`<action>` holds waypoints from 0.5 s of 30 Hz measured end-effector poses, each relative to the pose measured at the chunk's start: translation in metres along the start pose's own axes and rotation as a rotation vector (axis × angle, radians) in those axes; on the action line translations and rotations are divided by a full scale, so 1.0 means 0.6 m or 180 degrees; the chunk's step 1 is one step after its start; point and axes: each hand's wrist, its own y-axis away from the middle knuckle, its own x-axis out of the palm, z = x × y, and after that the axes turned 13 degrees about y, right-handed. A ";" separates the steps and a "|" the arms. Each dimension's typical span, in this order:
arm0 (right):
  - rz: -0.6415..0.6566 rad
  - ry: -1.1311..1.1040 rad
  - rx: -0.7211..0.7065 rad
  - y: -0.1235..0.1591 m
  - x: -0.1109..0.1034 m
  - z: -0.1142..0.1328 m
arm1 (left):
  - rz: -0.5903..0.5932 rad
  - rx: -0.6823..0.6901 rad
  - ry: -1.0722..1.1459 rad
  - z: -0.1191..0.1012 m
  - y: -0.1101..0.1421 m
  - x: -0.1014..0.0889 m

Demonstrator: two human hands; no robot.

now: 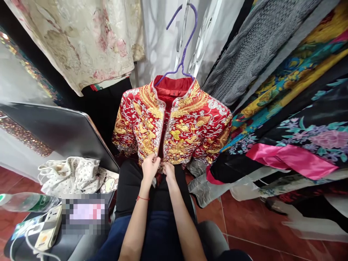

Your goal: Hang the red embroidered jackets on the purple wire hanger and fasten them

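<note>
A red jacket (187,123) with gold and silver embroidery hangs upright in front of me on a purple hanger (187,47). Its front is parted, showing a red lining, and a small label sits inside the collar. My left hand (150,166) pinches the lower front edge on the left side. Close beside it, my right hand (169,170) has its fingers closed on the other front edge, near the hem. The jacket's lower hem lies just above my lap, and what is between the fingertips is mostly covered.
A dark laptop-like panel (67,130) stands at the left. Below it are a spotted white cloth bag (72,175), a plastic bottle (29,202) and a power strip (49,226) with cables. Hanging garments line both sides, including a grey knit (258,47) and a pink satin band (290,159).
</note>
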 end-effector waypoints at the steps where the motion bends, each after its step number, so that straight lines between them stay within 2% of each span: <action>1: 0.0017 0.0096 0.0129 -0.001 0.003 -0.003 | -0.0034 0.0011 0.0091 0.001 -0.001 -0.006; 4: 0.0052 0.0406 0.0440 -0.002 0.013 -0.007 | -0.0072 0.0088 0.0329 0.002 -0.005 -0.018; 8: -0.0012 0.0755 0.0472 -0.003 0.020 -0.008 | -0.0070 0.0249 0.0540 0.002 -0.005 -0.021; 12: -0.0241 0.1133 0.0207 0.003 0.007 -0.004 | -0.0213 0.0276 0.1012 -0.003 -0.009 -0.026; 15: -0.0458 0.1391 -0.0197 0.011 -0.013 0.009 | -0.0450 0.0203 0.1370 -0.008 -0.017 -0.053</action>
